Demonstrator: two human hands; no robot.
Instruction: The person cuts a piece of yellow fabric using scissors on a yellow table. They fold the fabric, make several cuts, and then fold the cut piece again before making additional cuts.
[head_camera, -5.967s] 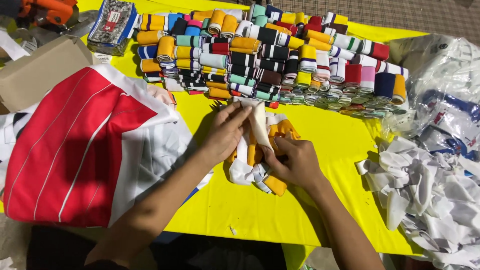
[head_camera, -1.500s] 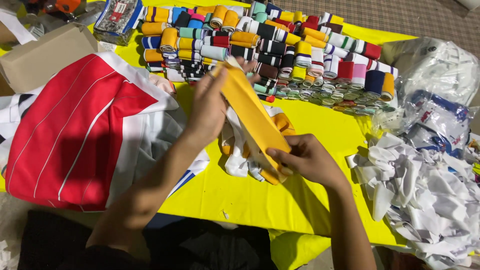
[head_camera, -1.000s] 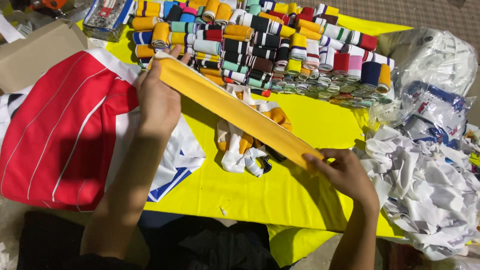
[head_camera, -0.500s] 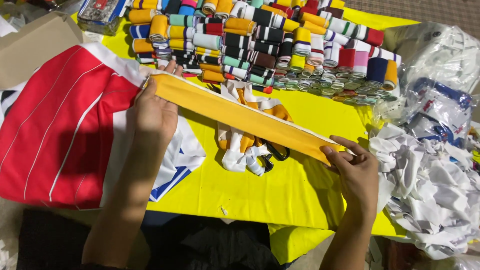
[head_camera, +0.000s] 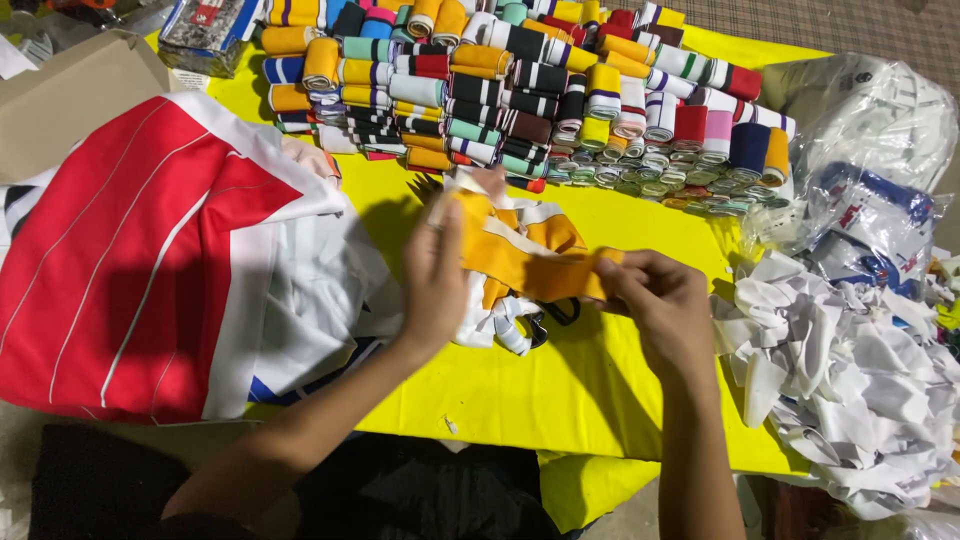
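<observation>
Orange-yellow ribbed knit band (head_camera: 530, 268), a soft strip of fabric, hangs just above the middle of the frame, folded between both hands. The left hand (head_camera: 438, 270) pinches its left end, thumb and fingers closed on the cloth with the palm turned toward the right. The right hand (head_camera: 655, 300) has its grip closed on the other end, fingertips (head_camera: 612, 268) pressed onto the fold at centre right. Directly beneath the band lies a small heap of white and orange knit strips (head_camera: 515, 300), resting on the yellow cloth-covered worktop (head_camera: 560, 390), with a dark looped piece showing at its lower edge.

Across the top of the frame, well beyond the hands, rows of rolled striped knit trims (head_camera: 520, 90) in orange, teal, black, red, white and navy are stacked side by side on the worktop. At the left, a large red fabric panel with thin white stripes and a white border (head_camera: 140, 260) spreads over the worktop's edge. A brown cardboard box (head_camera: 70, 95) sits in the upper left corner. At the right, a loose pile of white fabric pieces (head_camera: 850, 380) lies near the right hand, and above it are clear plastic bags (head_camera: 870, 170) holding more cloth.
</observation>
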